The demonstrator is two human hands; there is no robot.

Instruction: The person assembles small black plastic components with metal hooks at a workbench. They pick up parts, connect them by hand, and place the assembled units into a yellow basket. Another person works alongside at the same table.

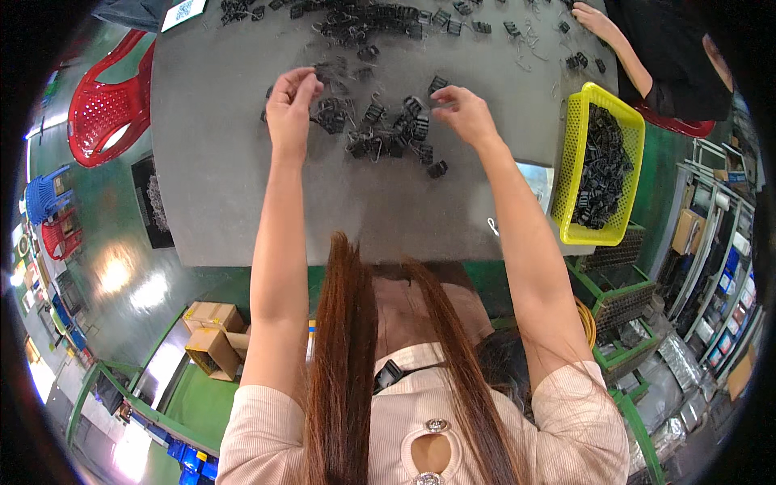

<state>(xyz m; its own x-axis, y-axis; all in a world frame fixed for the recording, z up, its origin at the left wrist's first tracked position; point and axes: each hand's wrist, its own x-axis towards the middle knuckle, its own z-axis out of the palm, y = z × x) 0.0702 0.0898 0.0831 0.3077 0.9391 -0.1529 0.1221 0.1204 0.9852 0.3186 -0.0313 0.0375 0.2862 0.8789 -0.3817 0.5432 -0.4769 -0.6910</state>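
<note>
My left hand (289, 101) is over the table with its thumb and forefinger pinched together. Dark, blurred bits lie just beside those fingertips, and what the pinch holds, if anything, is too unclear to name. My right hand (469, 115) has its thumb and forefinger apart, the fingertips close to a small black slotted plastic piece (437, 83). Between the hands lies a loose cluster of similar black pieces (388, 133), which look like strap buckles. A smaller group of black pieces (330, 117) sits right by my left hand.
More black pieces (356, 24) spread along the far side of the grey table (218, 186). A yellow basket (568, 194) full of black pieces stands at the right edge. Another person's hand (594, 22) reaches in at the far right. A red chair (97, 117) stands left of the table.
</note>
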